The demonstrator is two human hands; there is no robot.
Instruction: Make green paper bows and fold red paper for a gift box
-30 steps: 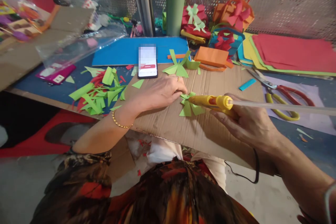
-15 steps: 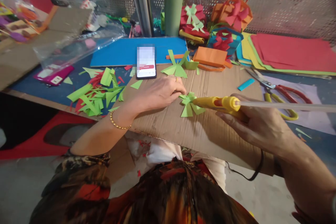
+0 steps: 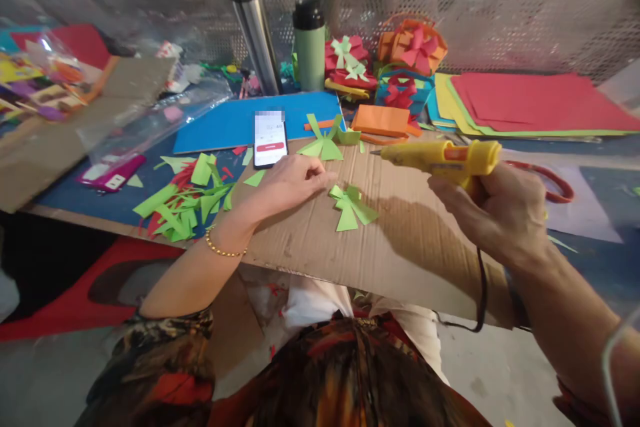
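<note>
In my right hand [image 3: 500,213] is a yellow hot glue gun [image 3: 440,155], its fingers wrapped round the handle. The nozzle points left and is raised above the cardboard sheet [image 3: 390,267]. A light green paper bow [image 3: 353,207] lies on that cardboard, below and left of the nozzle. My left hand [image 3: 295,180] rests just left of the bow, apart from it, its fingers curled with the thumb against them; I see nothing in them. Behind it lies another green paper bow [image 3: 324,141]. The phone [image 3: 270,140] stands close behind my left wrist.
Green and red paper scraps [image 3: 185,197] are heaped at left. An orange paper bag [image 3: 381,121] lies behind the bows. Beyond are a green bottle [image 3: 310,47], a steel flask [image 3: 253,27] and red paper sheets [image 3: 525,103]. Red-handled scissors [image 3: 550,180] lie partly behind my right hand.
My right hand has lifted the glue gun up and away from the bow. My left hand has let go of the bow's edge and drawn slightly left. The view has shifted too.
</note>
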